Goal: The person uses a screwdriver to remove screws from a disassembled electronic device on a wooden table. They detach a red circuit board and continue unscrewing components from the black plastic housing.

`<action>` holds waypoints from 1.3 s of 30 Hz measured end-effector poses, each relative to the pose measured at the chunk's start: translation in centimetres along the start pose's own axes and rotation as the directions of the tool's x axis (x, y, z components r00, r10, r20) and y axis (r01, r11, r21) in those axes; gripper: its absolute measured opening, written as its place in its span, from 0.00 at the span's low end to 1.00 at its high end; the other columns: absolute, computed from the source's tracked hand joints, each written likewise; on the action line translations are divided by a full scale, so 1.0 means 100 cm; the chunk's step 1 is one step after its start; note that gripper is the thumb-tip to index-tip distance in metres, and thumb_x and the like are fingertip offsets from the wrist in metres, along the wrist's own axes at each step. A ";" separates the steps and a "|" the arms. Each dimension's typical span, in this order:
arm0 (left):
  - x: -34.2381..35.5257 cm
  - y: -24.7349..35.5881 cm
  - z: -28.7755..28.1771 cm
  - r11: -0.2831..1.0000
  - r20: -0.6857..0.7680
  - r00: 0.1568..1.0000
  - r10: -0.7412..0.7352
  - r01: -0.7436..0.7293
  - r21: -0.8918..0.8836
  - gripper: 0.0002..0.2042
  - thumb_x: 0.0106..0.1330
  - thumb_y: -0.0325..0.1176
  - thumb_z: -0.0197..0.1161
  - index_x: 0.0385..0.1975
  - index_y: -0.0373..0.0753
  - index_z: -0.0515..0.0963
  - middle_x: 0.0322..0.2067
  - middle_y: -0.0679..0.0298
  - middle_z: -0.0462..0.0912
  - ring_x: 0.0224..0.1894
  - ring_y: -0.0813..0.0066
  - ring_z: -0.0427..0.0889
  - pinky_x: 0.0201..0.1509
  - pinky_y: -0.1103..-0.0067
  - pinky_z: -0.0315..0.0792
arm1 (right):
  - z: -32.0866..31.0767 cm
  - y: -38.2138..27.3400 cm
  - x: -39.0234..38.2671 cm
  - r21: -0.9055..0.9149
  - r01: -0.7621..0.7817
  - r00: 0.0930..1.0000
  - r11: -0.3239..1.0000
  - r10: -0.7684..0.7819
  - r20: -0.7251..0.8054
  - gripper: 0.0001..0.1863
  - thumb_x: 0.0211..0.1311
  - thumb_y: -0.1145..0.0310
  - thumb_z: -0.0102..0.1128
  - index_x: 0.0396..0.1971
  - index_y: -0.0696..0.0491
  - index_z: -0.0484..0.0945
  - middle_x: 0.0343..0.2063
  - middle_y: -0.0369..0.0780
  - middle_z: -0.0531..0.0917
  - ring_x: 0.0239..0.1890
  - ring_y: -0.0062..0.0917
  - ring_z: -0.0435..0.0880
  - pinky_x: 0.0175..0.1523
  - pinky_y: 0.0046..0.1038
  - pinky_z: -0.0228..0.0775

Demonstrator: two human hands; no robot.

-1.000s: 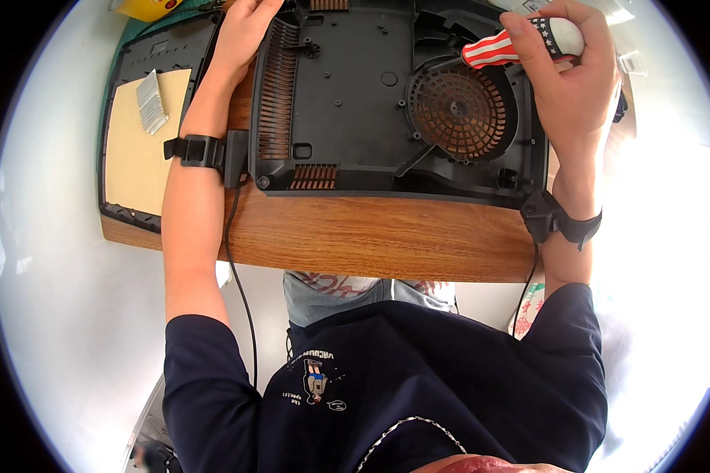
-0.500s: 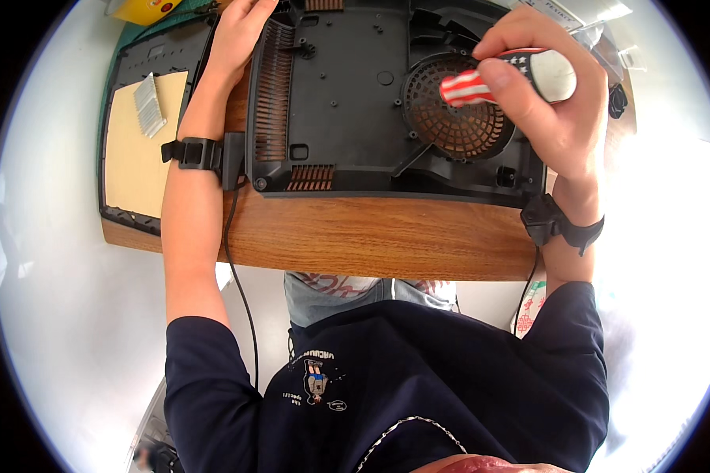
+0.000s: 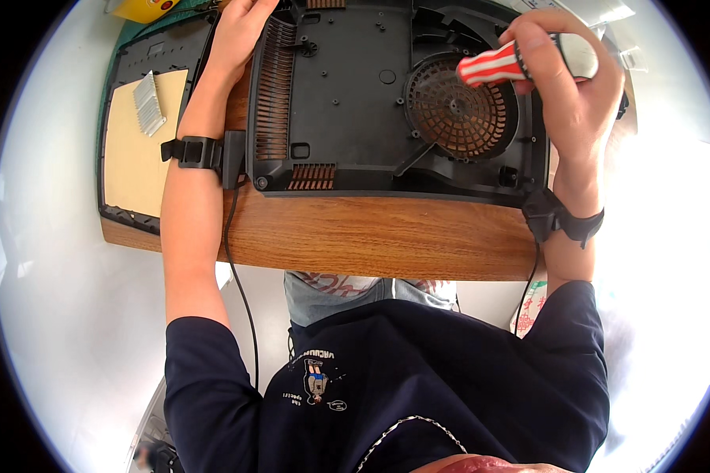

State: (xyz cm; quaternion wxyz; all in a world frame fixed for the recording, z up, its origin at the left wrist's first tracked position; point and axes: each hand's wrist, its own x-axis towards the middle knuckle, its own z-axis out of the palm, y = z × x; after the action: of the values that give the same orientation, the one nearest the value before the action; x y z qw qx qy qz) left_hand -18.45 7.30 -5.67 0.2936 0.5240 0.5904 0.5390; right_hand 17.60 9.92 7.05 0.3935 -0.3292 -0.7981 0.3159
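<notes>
A black plastic housing (image 3: 347, 118) lies on the wooden table, with slotted vents on its left and a round fan grille (image 3: 457, 114) on its right. My right hand (image 3: 568, 94) is closed on a red, white and black screwdriver (image 3: 489, 69), held over the housing just above the grille; its tip is hard to make out. My left hand (image 3: 241, 35) grips the housing's upper left corner, its fingertips partly hidden at the top of the picture.
At the left lie a dark panel with a beige sheet (image 3: 126, 173) and a finned silver piece (image 3: 148, 102) on it. A yellow object (image 3: 142, 9) sits at the back left. The wooden table (image 3: 371, 236) has its front edge before my lap. Black cables hang from both wrist straps.
My right hand and the screwdriver dipped down and left over the grille half a second ago, then rose back up and right. My left hand has barely moved.
</notes>
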 end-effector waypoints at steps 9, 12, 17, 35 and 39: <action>0.001 -0.002 -0.002 1.000 0.001 1.000 -0.005 0.004 0.029 0.10 0.80 0.37 0.55 0.36 0.39 0.72 0.29 0.72 0.65 0.31 0.84 0.65 0.39 0.80 0.64 | 0.008 -0.015 0.008 -0.294 0.233 0.948 0.927 -0.285 -0.144 0.06 0.58 0.73 0.67 0.25 0.58 0.80 0.23 0.35 0.82 0.25 0.17 0.78 0.33 0.20 0.69; 0.000 0.003 0.000 0.999 -0.015 0.999 -0.032 0.032 0.022 0.10 0.80 0.37 0.55 0.36 0.40 0.72 0.29 0.72 0.65 0.31 0.84 0.66 0.39 0.80 0.64 | 0.001 -0.003 0.010 -0.313 0.307 0.933 0.899 -0.349 -0.088 0.06 0.55 0.74 0.69 0.25 0.58 0.80 0.23 0.37 0.82 0.25 0.19 0.80 0.33 0.22 0.71; 0.000 0.002 0.001 1.000 0.000 1.000 -0.026 0.026 -0.018 0.10 0.80 0.37 0.55 0.36 0.40 0.72 0.29 0.73 0.66 0.32 0.84 0.67 0.39 0.80 0.64 | 0.007 -0.007 0.008 -0.321 0.265 0.948 0.909 -0.306 -0.084 0.07 0.52 0.75 0.71 0.24 0.58 0.80 0.23 0.39 0.84 0.26 0.22 0.83 0.32 0.25 0.73; 0.000 -0.004 0.001 0.999 -0.032 0.999 -0.035 0.035 -0.024 0.10 0.80 0.39 0.57 0.42 0.38 0.75 0.33 0.72 0.72 0.35 0.83 0.72 0.41 0.80 0.67 | 0.030 -0.018 -0.016 -0.211 0.580 0.810 0.787 -0.527 0.258 0.15 0.40 0.73 0.80 0.29 0.54 0.84 0.28 0.36 0.81 0.27 0.24 0.81 0.29 0.23 0.75; 0.003 -0.008 -0.002 0.997 -0.043 0.996 -0.079 0.079 -0.019 0.10 0.80 0.39 0.58 0.41 0.39 0.75 0.32 0.72 0.71 0.35 0.84 0.72 0.41 0.80 0.67 | 0.023 -0.014 -0.010 -0.125 0.600 0.785 0.790 -0.551 0.283 0.13 0.42 0.72 0.78 0.29 0.56 0.83 0.28 0.38 0.81 0.25 0.24 0.80 0.27 0.22 0.71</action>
State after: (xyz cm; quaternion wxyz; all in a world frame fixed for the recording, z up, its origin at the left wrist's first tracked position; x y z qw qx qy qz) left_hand -18.92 7.62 -6.34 0.3062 0.4858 0.6124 0.5433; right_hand 15.82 7.76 6.53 0.3386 -0.0686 -0.9292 0.1311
